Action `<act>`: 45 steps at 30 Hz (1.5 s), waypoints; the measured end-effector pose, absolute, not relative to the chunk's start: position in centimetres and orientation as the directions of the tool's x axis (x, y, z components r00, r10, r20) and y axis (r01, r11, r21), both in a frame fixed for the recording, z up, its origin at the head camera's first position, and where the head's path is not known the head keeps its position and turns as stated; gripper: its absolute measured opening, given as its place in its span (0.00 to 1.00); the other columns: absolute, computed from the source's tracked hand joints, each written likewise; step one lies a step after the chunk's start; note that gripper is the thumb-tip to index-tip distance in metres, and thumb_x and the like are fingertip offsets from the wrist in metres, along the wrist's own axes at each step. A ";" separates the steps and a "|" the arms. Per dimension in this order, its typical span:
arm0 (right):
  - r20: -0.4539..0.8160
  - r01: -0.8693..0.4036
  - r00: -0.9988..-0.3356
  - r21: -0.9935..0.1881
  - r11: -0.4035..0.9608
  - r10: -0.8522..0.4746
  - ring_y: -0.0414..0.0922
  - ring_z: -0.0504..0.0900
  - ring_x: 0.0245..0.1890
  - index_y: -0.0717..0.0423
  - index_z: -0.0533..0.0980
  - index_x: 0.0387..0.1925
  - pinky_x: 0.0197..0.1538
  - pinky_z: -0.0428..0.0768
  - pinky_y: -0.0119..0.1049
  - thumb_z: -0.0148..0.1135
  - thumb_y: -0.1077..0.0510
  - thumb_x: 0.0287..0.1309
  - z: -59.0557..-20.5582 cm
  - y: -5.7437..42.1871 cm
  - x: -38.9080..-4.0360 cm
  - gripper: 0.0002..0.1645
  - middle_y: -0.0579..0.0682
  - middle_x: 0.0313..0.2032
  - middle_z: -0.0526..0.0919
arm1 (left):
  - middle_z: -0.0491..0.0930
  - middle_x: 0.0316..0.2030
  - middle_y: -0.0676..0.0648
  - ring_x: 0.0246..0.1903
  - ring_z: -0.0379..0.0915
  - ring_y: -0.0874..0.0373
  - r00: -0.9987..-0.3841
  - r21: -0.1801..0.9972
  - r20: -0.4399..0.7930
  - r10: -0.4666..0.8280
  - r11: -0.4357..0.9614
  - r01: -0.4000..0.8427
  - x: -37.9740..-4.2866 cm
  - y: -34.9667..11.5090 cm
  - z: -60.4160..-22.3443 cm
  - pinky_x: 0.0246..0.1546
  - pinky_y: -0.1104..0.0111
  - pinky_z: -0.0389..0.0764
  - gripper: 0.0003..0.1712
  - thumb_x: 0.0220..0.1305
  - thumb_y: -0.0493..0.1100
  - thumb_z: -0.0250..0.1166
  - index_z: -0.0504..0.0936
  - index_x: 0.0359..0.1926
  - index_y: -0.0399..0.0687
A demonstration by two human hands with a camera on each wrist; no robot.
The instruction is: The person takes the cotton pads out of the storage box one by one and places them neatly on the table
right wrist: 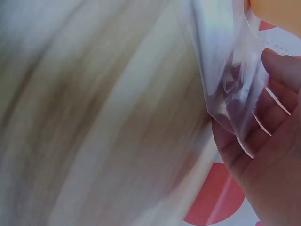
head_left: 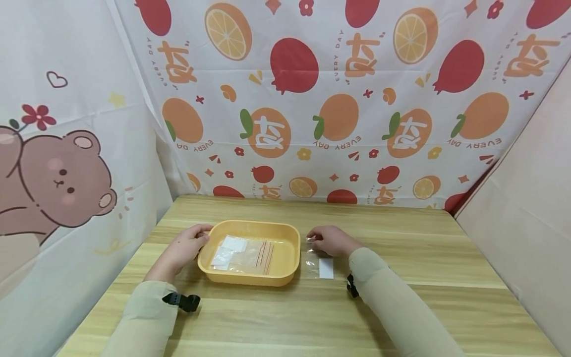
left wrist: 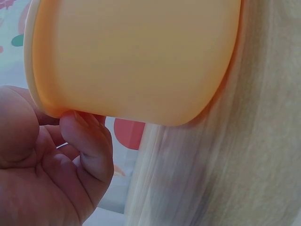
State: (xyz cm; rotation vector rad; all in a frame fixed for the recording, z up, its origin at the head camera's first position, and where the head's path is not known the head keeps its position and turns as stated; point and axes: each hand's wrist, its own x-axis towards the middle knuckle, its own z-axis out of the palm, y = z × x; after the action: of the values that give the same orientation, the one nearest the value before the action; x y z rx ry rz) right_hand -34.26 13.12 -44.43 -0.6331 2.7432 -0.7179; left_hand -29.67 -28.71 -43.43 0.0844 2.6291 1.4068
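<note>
Bag right of tray, on table.
Left hand grips tray's left rim; right hand seems to pinch the bag's far end, fingertips partly hidden.

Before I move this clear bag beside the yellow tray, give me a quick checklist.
1. Tray steadied: ok, the left hand grips the left end of the yellow tray.
2. Bag in hand: ok, the right hand holds one end of the clear bag.
3. Bag flat: not ok, its held end looks creased in the right wrist view.
4. Bags in the tray below the rim: ok, they lie low inside.
5. Clear bag sealed: cannot tell.
</note>
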 end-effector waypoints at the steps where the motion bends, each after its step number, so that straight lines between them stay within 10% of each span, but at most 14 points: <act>1: -0.114 -0.345 -0.881 -0.512 0.787 -0.460 0.41 0.78 0.45 0.51 0.80 0.58 0.55 0.76 0.44 0.62 0.58 0.69 -44.4 13.2 -34.2 0.18 0.43 0.43 0.83 | 0.70 0.54 0.35 0.49 0.71 0.45 -0.986 0.827 -0.115 0.120 0.561 -0.028 -29.6 -28.7 -43.4 0.43 0.62 0.78 0.26 0.81 0.43 0.46 0.62 0.74 0.37; 30: 0.020 -0.359 -0.890 -0.648 0.672 -0.456 0.45 0.77 0.59 0.45 0.77 0.63 0.62 0.74 0.46 0.57 0.48 0.73 -40.8 12.6 -32.8 0.21 0.46 0.57 0.81 | 0.69 0.55 0.33 0.48 0.73 0.45 -0.983 0.857 -0.132 0.128 0.512 -0.049 -29.4 -28.6 -43.3 0.40 0.61 0.80 0.27 0.81 0.43 0.46 0.60 0.74 0.35; 45: -0.024 -0.052 -0.879 -0.988 0.147 -0.475 0.58 0.73 0.65 0.61 0.66 0.71 0.63 0.74 0.50 0.54 0.56 0.75 -38.5 7.5 -30.2 0.28 0.59 0.66 0.71 | 0.70 0.55 0.33 0.48 0.73 0.46 -0.985 0.853 -0.120 0.120 0.520 -0.041 -29.5 -28.5 -43.2 0.40 0.62 0.80 0.27 0.81 0.43 0.46 0.61 0.74 0.34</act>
State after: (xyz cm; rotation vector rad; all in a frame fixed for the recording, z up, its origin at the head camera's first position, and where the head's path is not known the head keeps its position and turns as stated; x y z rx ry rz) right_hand -30.16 7.47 -38.54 -0.5082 2.0993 -1.7868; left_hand -29.47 -28.52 -43.24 0.0680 2.5930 1.4613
